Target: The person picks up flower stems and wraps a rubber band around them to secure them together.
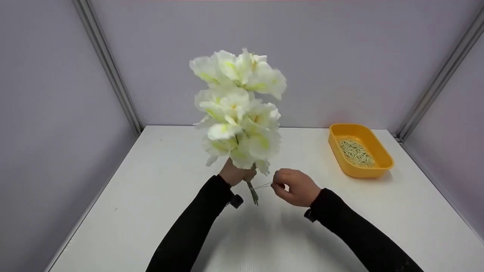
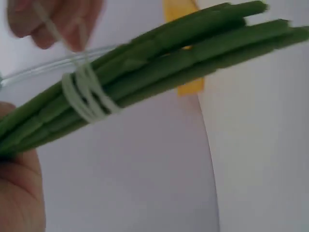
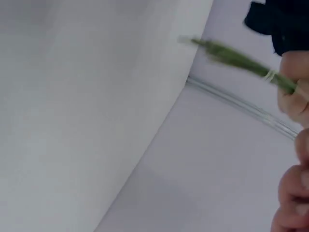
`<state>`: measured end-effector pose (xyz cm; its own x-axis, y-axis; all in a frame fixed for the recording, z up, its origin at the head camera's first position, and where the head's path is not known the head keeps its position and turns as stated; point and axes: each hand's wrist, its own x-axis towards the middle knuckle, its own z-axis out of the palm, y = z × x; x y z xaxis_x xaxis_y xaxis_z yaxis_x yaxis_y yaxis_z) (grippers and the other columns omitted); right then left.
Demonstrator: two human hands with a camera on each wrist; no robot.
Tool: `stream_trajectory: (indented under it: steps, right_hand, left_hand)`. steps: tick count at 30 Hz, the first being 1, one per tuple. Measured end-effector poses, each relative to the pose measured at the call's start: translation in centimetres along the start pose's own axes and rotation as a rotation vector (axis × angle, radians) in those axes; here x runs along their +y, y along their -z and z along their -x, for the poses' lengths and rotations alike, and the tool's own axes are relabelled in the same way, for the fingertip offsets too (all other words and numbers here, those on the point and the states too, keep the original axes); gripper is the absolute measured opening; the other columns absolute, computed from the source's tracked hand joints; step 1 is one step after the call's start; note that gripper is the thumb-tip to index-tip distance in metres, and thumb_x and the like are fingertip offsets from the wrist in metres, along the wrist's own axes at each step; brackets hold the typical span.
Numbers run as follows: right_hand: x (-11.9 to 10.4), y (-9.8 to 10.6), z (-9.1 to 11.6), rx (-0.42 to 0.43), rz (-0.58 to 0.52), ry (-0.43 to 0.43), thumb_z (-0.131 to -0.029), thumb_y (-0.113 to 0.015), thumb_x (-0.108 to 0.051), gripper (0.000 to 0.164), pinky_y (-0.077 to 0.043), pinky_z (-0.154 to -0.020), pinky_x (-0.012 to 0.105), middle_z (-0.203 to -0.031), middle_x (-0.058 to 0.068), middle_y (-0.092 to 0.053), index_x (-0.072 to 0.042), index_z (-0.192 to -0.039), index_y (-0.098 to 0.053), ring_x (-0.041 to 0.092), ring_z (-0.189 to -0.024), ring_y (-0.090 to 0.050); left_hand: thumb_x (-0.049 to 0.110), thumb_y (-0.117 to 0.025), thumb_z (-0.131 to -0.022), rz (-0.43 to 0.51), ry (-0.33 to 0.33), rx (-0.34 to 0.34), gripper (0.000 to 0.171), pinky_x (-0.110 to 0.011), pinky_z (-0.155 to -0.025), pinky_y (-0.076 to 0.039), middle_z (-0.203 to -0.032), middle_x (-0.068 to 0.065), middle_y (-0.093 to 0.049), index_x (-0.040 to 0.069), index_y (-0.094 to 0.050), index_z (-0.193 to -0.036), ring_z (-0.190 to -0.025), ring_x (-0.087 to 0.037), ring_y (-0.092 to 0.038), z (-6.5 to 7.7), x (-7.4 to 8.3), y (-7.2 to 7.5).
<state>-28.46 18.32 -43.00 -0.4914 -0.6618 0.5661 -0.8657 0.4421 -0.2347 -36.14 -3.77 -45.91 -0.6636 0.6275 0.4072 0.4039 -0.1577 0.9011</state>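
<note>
Left grip (image 1: 237, 174) and right grip (image 1: 297, 187) are both occupied: the left is clenched round the upper stems of a bouquet, and the right pinches a pale band stretched sideways from those stems. Beneath both lies the white bench (image 1: 124, 226), its far edge partly hidden behind the flowers. The bouquet (image 1: 234, 109), large and white with yellow-green tints, stands nearly upright in the air, about midway between the bench's left and right edges, its stem ends slanting down toward the near edge. Near the far right corner sits a yellow tray (image 1: 361, 172), well apart from the flowers, with a heap of loose bands (image 1: 355, 152) in it. In the left wrist view the green stems (image 2: 193, 58) run close together, their ends uneven. Around them, just beyond the left grip, several turns of the band (image 2: 72, 97) lie side by side, with a strand leading up to the other fingers.

The likeliest failure is the strand springing off the right fingertips, should the pinch loosen under the pull. Overstretching could snap it. A sideways tug might also drag the turns toward the cut ends, and if the left grip slackens, the top-heavy blooms may tip and the stems fan out.
</note>
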Motion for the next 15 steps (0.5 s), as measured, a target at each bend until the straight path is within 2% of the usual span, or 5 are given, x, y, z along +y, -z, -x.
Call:
stream_trajectory:
  steps: [2,4,8,11,15]
  right_hand:
    - [0.5,-0.3,0.0,0.034,-0.019,0.075,-0.089,-0.058,-0.01,0.02,-0.033,-0.058,0.018,-0.066,-0.007,-0.041,-0.019,-0.073,-0.049,0.005,-0.063,-0.04]
    - [0.8,-0.8,0.0,0.076,-0.069,0.13,-0.088,-0.058,-0.006,0.02,-0.032,-0.058,0.016,-0.067,-0.007,-0.042,-0.019,-0.074,-0.05,0.003,-0.063,-0.039]
    - [0.7,-2.4,-0.4,0.194,-0.27,0.149,-0.086,-0.055,0.004,0.021,-0.033,-0.054,0.018,-0.067,-0.003,-0.046,-0.013,-0.076,-0.054,0.006,-0.059,-0.038]
    - [-0.2,-4.1,-0.8,0.232,-0.592,0.025,-0.091,-0.049,0.006,0.021,-0.033,-0.05,0.022,-0.065,0.003,-0.049,-0.006,-0.075,-0.055,0.01,-0.055,-0.038]
    - [-2.5,-6.3,-1.1,0.197,-1.23,-0.232,-0.101,-0.035,-0.012,0.031,-0.034,-0.054,0.026,-0.068,0.003,-0.049,-0.003,-0.076,-0.051,0.012,-0.059,-0.04]
  left_hand:
    - [0.019,-0.041,-0.099,0.405,0.204,0.004,0.047,-0.033,-0.045,-0.012,-0.05,-0.004,-0.013,0.01,-0.027,-0.055,-0.046,-0.019,-0.009,0.3,3.3,-0.5]
    - [0.035,-0.034,-0.101,0.679,0.191,-0.099,0.053,-0.029,-0.044,-0.008,-0.048,0.002,-0.01,0.017,-0.016,-0.054,-0.045,-0.014,-0.005,0.7,5.7,-0.9]
    - [0.032,-0.043,-0.097,1.198,0.086,-0.155,0.051,-0.022,-0.041,-0.005,-0.047,0.007,-0.011,0.019,-0.016,-0.055,-0.041,-0.007,-0.005,0.6,7.6,-1.7]
    - [0.018,-0.045,-0.095,1.503,-0.058,-0.06,0.049,-0.02,-0.043,-0.006,-0.049,0.007,-0.009,0.019,-0.014,-0.058,-0.042,-0.005,-0.005,0.3,7.5,-2.5]
    - [0.02,-0.035,-0.099,1.669,-0.21,0.195,0.046,-0.019,-0.044,-0.006,-0.051,0.008,-0.008,0.02,-0.013,-0.059,-0.043,-0.004,-0.005,-0.1,7.3,-3.8]
